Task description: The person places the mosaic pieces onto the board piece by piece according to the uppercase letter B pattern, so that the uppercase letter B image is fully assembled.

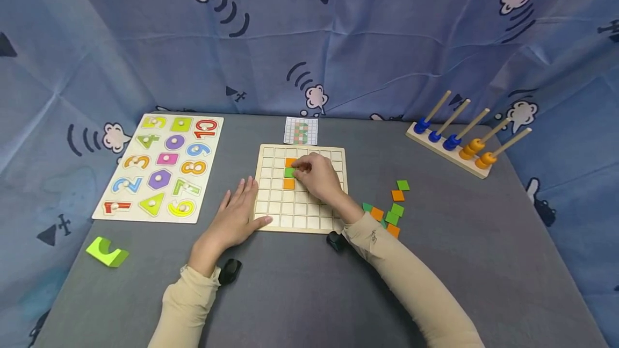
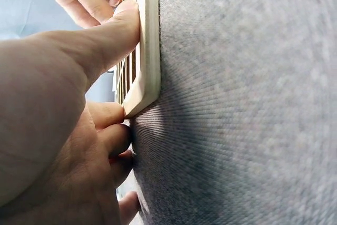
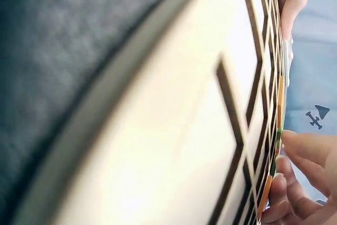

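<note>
A wooden grid board (image 1: 278, 208) lies on the grey table. Two orange tiles (image 1: 289, 183) sit in one column of its upper part, with a green tile (image 1: 289, 173) between them. My right hand (image 1: 317, 177) is over the board, its thumb and fingertips curled at the green tile and appearing to pinch its edge; the right wrist view shows those fingertips (image 3: 287, 138) against the tile row. With fingers spread, my left hand (image 1: 236, 216) rests along the board's left edge, and its thumb (image 2: 124, 22) presses on the front rim.
Behind the board lies a pattern card (image 1: 301, 131). Loose green and orange tiles (image 1: 393, 218) are scattered to the right, partly behind the right forearm. A number puzzle (image 1: 159, 168) and a green arch block (image 1: 107, 252) lie left; a bead counting stand (image 1: 450, 146) stands back right.
</note>
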Demonstrator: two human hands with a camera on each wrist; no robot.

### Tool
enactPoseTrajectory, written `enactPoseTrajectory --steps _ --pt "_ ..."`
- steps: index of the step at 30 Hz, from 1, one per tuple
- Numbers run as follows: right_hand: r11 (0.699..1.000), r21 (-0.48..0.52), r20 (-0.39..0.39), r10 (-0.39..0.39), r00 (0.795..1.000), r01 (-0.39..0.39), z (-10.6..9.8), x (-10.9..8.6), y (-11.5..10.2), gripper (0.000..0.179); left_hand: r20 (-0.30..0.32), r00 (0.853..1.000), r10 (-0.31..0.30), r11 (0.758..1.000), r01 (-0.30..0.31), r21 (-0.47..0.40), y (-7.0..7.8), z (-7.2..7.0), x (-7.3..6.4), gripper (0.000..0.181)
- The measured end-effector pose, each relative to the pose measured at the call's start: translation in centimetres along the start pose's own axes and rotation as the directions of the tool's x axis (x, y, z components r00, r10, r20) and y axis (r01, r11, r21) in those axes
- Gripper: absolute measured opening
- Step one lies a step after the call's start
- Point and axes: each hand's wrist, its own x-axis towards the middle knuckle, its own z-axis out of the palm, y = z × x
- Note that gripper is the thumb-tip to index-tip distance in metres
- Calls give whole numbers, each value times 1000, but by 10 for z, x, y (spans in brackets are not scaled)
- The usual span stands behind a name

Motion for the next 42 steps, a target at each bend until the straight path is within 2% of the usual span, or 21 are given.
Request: enactPoseTrajectory --steps 5,10,15,27,32,36,42 --pt "1000 13 11 7 1000 -7 -7 -5 3 13 -1 1000 1 1000 -1 -2 0 1 0 96" --pt "999 47 53 6 999 -9 -26 -14 14 13 -1 1000 2 1000 -2 -6 1 0 -1 96" --pt "999 52 85 6 996 -11 -49 -27 33 17 -1 1000 1 1000 -1 -9 1 0 -1 96" --pt "997 -51 153 71 986 -63 -112 -53 90 28 -2 1000 5 1000 -5 -17 0 -1 -2 97" --pt "989 -78 185 135 974 -122 -137 -58 105 29 -1 1000 4 1000 -4 -15 0 0 -2 97" --pt "982 -93 237 181 955 -163 -154 -62 113 30 1 1000 9 1000 -9 -17 0 0 -2 97" --pt "981 -116 322 183 929 -154 -171 -71 120 32 2 1000 13 1000 -13 -7 -1 1 -1 97"
